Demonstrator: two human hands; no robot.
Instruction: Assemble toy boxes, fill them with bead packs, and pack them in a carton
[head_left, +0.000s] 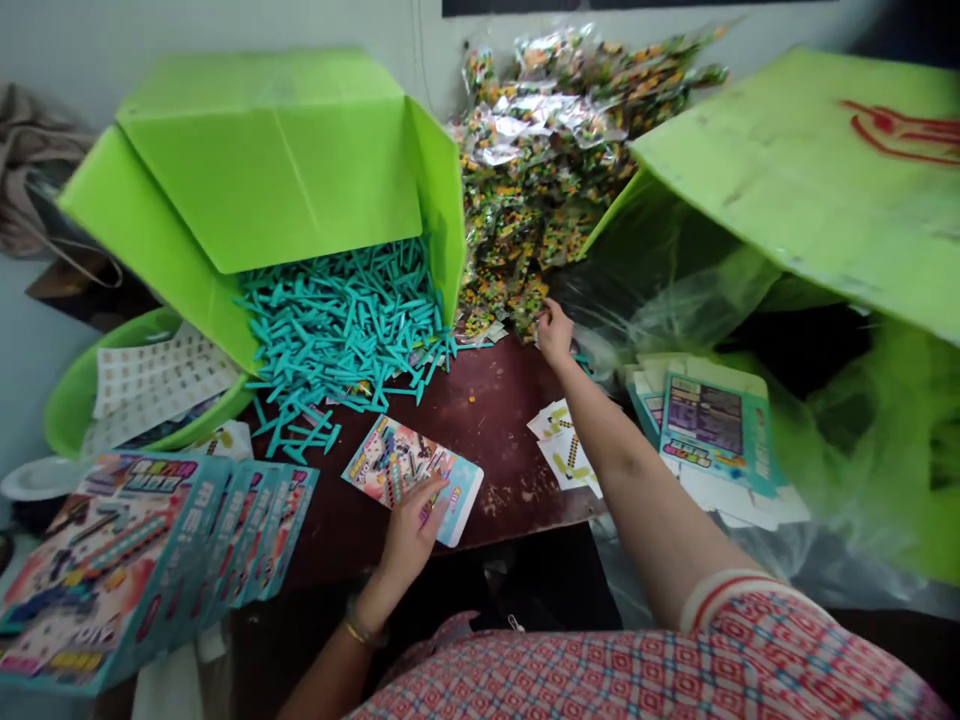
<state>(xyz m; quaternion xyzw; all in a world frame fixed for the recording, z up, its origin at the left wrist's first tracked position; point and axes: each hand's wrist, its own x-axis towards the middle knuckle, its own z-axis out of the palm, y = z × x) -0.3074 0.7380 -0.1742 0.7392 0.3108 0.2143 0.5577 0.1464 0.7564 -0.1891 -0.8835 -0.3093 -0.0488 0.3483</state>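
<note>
A flat printed toy box lies on the dark red table in front of me. My left hand is at its near edge, with fingers curled over the printed face; they partly hide it. My right arm stretches forward to a heap of clear plastic bags filled with small multicoloured pieces. At the foot of this heap, my right hand is closed, its fingertips at a bag. Exactly how the fingers grip the bag is hard to make out.
Turquoise plastic sticks spill from a green bin. Printed boxes stand in a row at left, by a green basin with sticker sheets. Pickaxe-picture cards lie under my right forearm. Flat boxes and another green bin are at right.
</note>
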